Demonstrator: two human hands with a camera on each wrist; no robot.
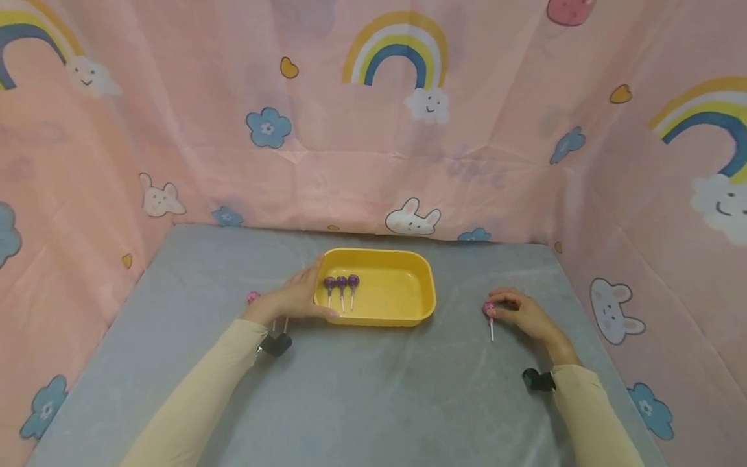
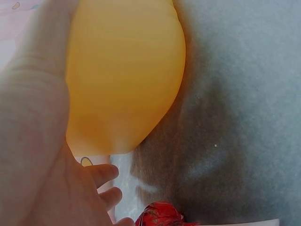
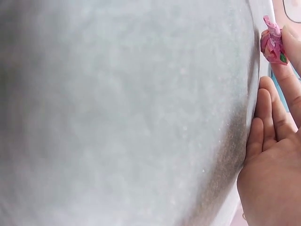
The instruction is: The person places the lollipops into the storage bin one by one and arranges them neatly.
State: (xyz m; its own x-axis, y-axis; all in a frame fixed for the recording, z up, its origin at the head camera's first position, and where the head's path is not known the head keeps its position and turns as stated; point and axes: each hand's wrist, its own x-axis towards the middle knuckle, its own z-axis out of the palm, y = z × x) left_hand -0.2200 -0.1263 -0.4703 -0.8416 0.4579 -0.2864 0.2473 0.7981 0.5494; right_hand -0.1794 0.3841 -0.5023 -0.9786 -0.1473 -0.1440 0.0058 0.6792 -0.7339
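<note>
A yellow plastic box (image 1: 385, 321) stands on the table, with three purple lollipops (image 1: 342, 283) side by side at its left end. My left hand (image 1: 297, 295) holds that end, its thumb along the front and its fingers toward the back corner. Partly behind this hand lies a pink lollipop (image 1: 253, 296); other white sticks show beneath the wrist. A red-wrapped lollipop (image 2: 160, 214) appears below the fingers in the left wrist view. Out to the right of the box, my right hand (image 1: 522, 314) pinches a pink lollipop (image 1: 489, 309) between thumb and finger, its stick pointing toward me.
The grey table (image 1: 373, 395) reaches out around the box. Pink patterned cloth (image 1: 350, 181) hangs along the back and both sides. Dark wrist cameras are strapped at both cuffs.
</note>
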